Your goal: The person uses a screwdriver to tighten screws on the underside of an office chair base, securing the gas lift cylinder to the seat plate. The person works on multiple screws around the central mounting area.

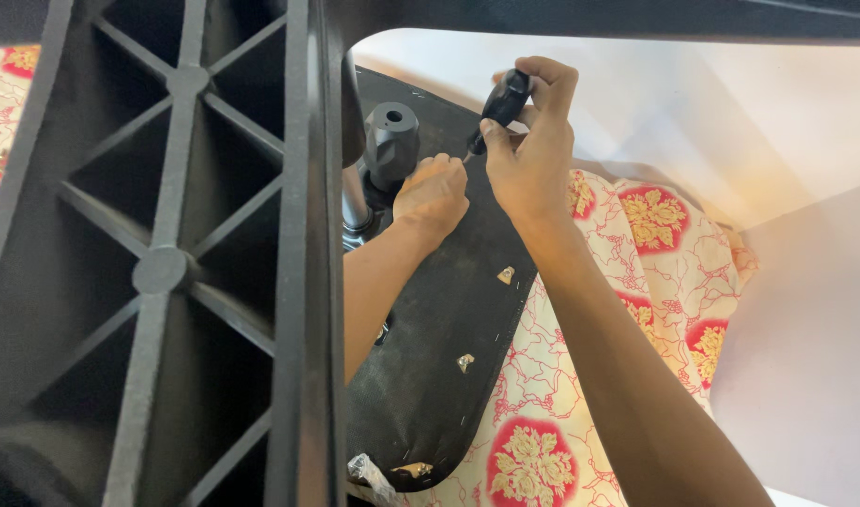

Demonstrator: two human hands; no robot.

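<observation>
Two hands were at work near the top centre of the frame, over the black fabric-covered underside of a chair seat (449,319) that lay on a floral sheet (655,282). Your right hand (533,150) was closed around the black handle of a screwdriver (501,105), its thin shaft angled down toward the seat just beside your left hand (432,192). That left hand was curled into a loose fist and pressed on the seat next to the black cylindrical post (390,141); whether it pinched a screw or bracket, you could not tell, since the fingers hid it. A ribbed black plastic leg (167,263) filled the left half of the frame. As a judgement, the fastening near the post was underway, not finished: small metal fittings (506,274) lower on the seat stood bare, with nothing mounted over them.
</observation>
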